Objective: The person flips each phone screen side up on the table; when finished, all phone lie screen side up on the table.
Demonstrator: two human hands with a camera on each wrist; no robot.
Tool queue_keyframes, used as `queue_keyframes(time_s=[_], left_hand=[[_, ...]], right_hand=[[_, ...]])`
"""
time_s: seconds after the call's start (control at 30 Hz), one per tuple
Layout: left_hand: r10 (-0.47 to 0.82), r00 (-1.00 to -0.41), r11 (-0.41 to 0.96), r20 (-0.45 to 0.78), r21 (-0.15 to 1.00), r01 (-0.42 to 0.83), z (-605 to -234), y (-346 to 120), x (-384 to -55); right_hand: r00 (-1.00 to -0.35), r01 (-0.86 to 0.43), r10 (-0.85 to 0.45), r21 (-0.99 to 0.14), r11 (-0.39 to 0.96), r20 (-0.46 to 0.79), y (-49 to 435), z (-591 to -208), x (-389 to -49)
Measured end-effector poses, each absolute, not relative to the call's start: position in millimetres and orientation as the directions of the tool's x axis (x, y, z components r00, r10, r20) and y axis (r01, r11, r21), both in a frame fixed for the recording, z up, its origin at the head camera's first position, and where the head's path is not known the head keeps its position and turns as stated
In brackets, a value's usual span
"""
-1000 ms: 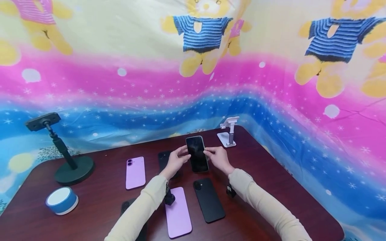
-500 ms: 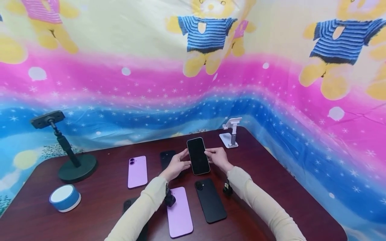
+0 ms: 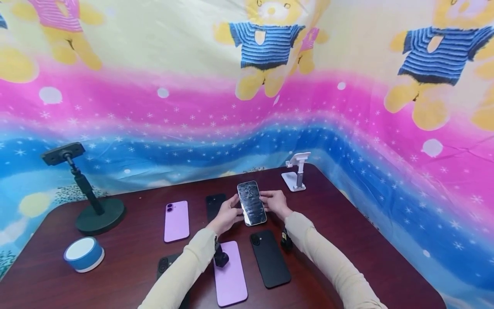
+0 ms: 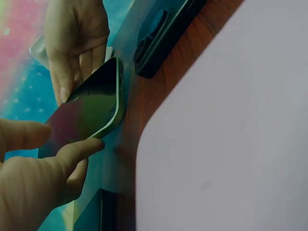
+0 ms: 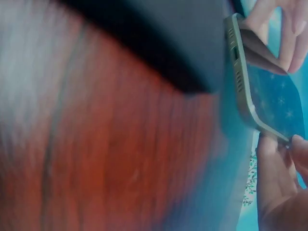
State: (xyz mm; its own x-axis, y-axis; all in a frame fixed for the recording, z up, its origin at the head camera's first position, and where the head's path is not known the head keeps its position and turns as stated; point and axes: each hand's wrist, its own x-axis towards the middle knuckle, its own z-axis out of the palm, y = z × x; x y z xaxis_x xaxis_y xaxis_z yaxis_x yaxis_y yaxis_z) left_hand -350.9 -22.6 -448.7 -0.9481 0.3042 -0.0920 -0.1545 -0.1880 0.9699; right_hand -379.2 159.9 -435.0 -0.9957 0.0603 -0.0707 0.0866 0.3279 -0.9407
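Note:
Between both hands, a smartphone is held by its long edges, its dark glossy screen facing up toward the head camera. My left hand grips its left edge, and my right hand pinches the right edge. In the left wrist view, the phone's lower corner and pale metal frame show beside the left hand. The right wrist view shows the phone's bottom edge with its port, while the right hand grips one side. Just nearer than the held phone lies a black phone.
More phones lie on the table: a lilac one at left, another lilac one in front, a black one behind my left hand. A dark stand, a blue-and-white round object and a white stand surround them.
The held phone has tilted back, so its screen now shows light reflections. Both hands have shifted slightly with it and still hold its edges.

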Motion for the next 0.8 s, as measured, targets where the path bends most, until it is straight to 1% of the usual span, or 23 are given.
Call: queue_keyframes(time_s=[0.2,0.37,0.6,0.8], left_hand=[[0.266,-0.960,-0.216,-0.087,0.965,-0.148,-452.1,-17.2,-351.4],[0.265,-0.961,-0.251,-0.081,0.956,-0.150,-453.7,-14.7,-352.5],[0.279,-0.956,-0.218,-0.096,0.963,-0.160,-452.9,-12.4,-358.5],[0.285,-0.950,-0.215,-0.125,0.958,-0.191,-450.5,-13.5,-361.9]], right_hand=[[-0.998,0.044,-0.020,-0.918,0.394,-0.056,160.2,-438.1,-383.4],[-0.994,0.001,-0.092,-0.870,0.493,-0.053,163.3,-438.7,-381.1],[-0.987,0.050,-0.108,-0.875,0.481,-0.116,162.2,-441.1,-379.4],[-0.980,0.068,-0.123,-0.851,0.521,-0.154,158.3,-438.5,-381.7]])
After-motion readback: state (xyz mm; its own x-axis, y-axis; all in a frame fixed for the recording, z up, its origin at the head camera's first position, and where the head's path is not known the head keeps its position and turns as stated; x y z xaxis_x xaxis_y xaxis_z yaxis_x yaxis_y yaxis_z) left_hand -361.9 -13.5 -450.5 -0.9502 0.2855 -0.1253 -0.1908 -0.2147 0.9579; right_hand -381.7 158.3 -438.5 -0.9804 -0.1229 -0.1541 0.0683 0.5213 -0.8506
